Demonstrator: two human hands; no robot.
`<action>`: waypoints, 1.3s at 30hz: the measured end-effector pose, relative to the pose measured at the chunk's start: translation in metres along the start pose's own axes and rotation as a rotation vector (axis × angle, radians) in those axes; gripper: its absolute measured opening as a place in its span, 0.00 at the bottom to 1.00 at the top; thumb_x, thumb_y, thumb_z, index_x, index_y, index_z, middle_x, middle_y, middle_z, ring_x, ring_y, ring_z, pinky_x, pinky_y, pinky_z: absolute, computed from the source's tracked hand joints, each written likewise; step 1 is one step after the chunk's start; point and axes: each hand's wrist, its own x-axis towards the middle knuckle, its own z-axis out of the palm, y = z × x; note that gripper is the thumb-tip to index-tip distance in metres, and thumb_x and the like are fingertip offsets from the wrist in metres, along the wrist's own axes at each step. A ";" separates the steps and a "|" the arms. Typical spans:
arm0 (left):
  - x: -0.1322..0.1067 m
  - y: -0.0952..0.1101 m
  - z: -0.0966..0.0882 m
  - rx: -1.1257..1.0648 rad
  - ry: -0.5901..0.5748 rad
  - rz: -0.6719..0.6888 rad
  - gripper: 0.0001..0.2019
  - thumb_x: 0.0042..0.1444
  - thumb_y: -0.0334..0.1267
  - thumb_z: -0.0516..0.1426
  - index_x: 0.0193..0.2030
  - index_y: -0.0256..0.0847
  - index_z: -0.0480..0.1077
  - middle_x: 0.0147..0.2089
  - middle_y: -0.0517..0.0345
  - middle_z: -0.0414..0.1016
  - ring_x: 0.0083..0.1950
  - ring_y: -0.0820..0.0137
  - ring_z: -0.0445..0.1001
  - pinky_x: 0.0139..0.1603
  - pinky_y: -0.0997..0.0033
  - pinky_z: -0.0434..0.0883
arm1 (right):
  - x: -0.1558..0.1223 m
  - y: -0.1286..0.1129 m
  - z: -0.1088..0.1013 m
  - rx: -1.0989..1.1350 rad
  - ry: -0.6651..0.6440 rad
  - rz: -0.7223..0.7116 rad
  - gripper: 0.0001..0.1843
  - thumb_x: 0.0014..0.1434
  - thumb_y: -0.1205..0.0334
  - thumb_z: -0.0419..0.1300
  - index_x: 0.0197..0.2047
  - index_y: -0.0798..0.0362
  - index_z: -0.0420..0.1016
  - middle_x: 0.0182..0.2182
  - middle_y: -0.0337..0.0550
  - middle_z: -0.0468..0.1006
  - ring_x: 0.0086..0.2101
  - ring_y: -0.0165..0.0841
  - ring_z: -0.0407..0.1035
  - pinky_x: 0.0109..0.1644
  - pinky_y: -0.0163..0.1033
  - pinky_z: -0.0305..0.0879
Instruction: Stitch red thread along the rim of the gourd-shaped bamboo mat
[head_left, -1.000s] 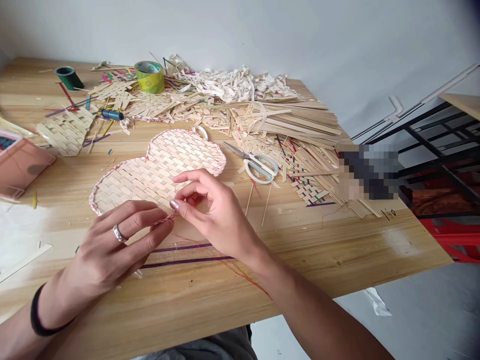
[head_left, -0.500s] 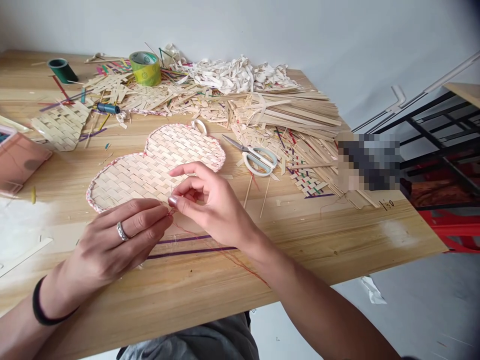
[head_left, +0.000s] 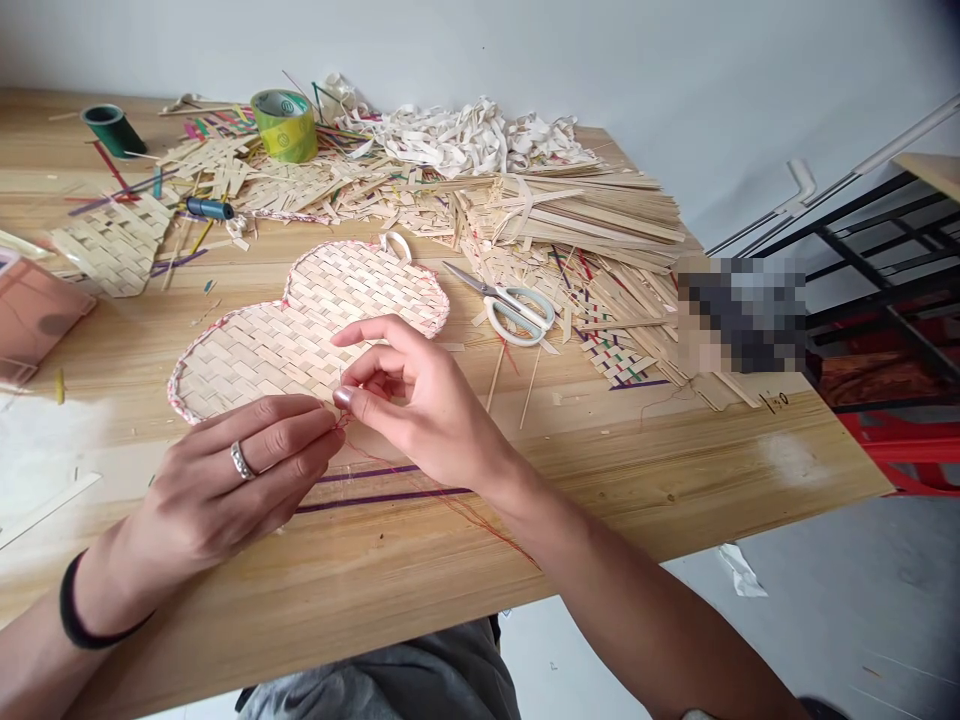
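A woven, gourd-shaped panel (head_left: 247,355) of pale strips lies on the table, its edge bound in pink-and-white trim with a white loop at the far end. Just over its near edge, my left hand (head_left: 232,485), with a ring, has its fingers pressed together on thin red thread (head_left: 480,518). My right hand (head_left: 424,405) meets it fingertip to fingertip, thumb and forefinger pinched at the thread; a needle, if there is one, is too fine to make out. The thread trails right, passing under my right forearm. White-handled scissors (head_left: 517,315) lie beyond my right hand.
Loose strips (head_left: 337,190), a bundle of pale splints (head_left: 585,220) and white fabric strips (head_left: 480,135) heap along the back. Yellow tape (head_left: 285,135), a green spool (head_left: 112,130) and a pink box (head_left: 41,315) stand left. A black metal rack (head_left: 885,290) is beyond the right edge.
The view has shifted slightly, so things sit a little differently in the picture. Both hands keep nearly the same pinch at the thread.
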 end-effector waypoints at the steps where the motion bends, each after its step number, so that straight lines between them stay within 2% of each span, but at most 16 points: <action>1: 0.000 0.000 0.000 0.000 0.004 0.000 0.06 0.70 0.26 0.61 0.50 0.35 0.77 0.52 0.50 0.85 0.60 0.59 0.81 0.53 0.57 0.84 | 0.000 0.000 0.000 -0.003 0.002 -0.007 0.17 0.64 0.68 0.65 0.54 0.50 0.70 0.36 0.37 0.79 0.37 0.32 0.74 0.38 0.36 0.70; 6: 0.000 -0.001 0.000 0.014 -0.001 0.006 0.09 0.68 0.24 0.60 0.50 0.39 0.77 0.51 0.50 0.85 0.58 0.59 0.82 0.51 0.57 0.85 | -0.001 -0.003 0.000 -0.064 0.005 -0.003 0.16 0.66 0.66 0.64 0.55 0.49 0.70 0.37 0.37 0.78 0.36 0.32 0.74 0.40 0.38 0.73; 13: 0.002 -0.002 0.000 0.005 -0.001 0.030 0.08 0.67 0.24 0.60 0.49 0.37 0.77 0.50 0.48 0.85 0.57 0.58 0.82 0.50 0.57 0.85 | -0.002 -0.004 -0.001 -0.155 -0.033 -0.105 0.14 0.68 0.67 0.61 0.56 0.49 0.70 0.38 0.39 0.78 0.40 0.34 0.75 0.44 0.40 0.73; 17: 0.003 -0.002 0.000 0.000 -0.006 0.038 0.08 0.68 0.24 0.60 0.49 0.37 0.76 0.50 0.48 0.85 0.58 0.59 0.82 0.50 0.58 0.84 | -0.001 -0.002 -0.001 -0.165 -0.029 -0.088 0.12 0.66 0.69 0.63 0.51 0.51 0.70 0.39 0.40 0.79 0.37 0.32 0.74 0.43 0.39 0.72; 21: 0.002 -0.003 -0.001 0.007 -0.009 0.048 0.08 0.69 0.24 0.60 0.50 0.37 0.76 0.51 0.48 0.85 0.59 0.58 0.81 0.51 0.57 0.85 | -0.001 0.001 -0.001 -0.146 -0.044 -0.101 0.07 0.66 0.70 0.62 0.46 0.53 0.73 0.41 0.42 0.80 0.43 0.32 0.76 0.44 0.37 0.72; 27: -0.001 -0.002 -0.001 0.018 -0.027 0.037 0.08 0.72 0.26 0.57 0.52 0.38 0.76 0.52 0.48 0.84 0.60 0.59 0.81 0.53 0.56 0.85 | 0.000 0.002 -0.001 -0.144 -0.058 -0.058 0.07 0.65 0.71 0.62 0.46 0.53 0.75 0.40 0.42 0.80 0.43 0.32 0.76 0.45 0.36 0.73; 31: 0.000 -0.003 0.000 0.007 -0.020 0.034 0.09 0.70 0.25 0.58 0.52 0.39 0.76 0.53 0.48 0.84 0.60 0.59 0.81 0.53 0.56 0.85 | 0.000 -0.002 -0.003 -0.171 -0.087 -0.043 0.05 0.66 0.70 0.62 0.45 0.53 0.77 0.42 0.42 0.81 0.40 0.31 0.74 0.45 0.38 0.72; 34: 0.002 -0.003 0.002 -0.004 0.004 0.030 0.09 0.69 0.25 0.59 0.51 0.38 0.77 0.51 0.49 0.84 0.58 0.59 0.81 0.50 0.57 0.85 | 0.001 -0.004 -0.004 -0.236 -0.117 -0.078 0.03 0.70 0.65 0.61 0.43 0.53 0.77 0.40 0.41 0.81 0.39 0.32 0.73 0.45 0.39 0.71; 39: 0.008 -0.003 0.002 0.046 0.026 0.033 0.08 0.67 0.24 0.61 0.48 0.39 0.77 0.47 0.50 0.85 0.49 0.59 0.82 0.41 0.59 0.81 | 0.002 -0.005 -0.005 -0.335 -0.097 -0.233 0.18 0.77 0.56 0.57 0.34 0.52 0.73 0.35 0.42 0.76 0.38 0.34 0.70 0.47 0.42 0.67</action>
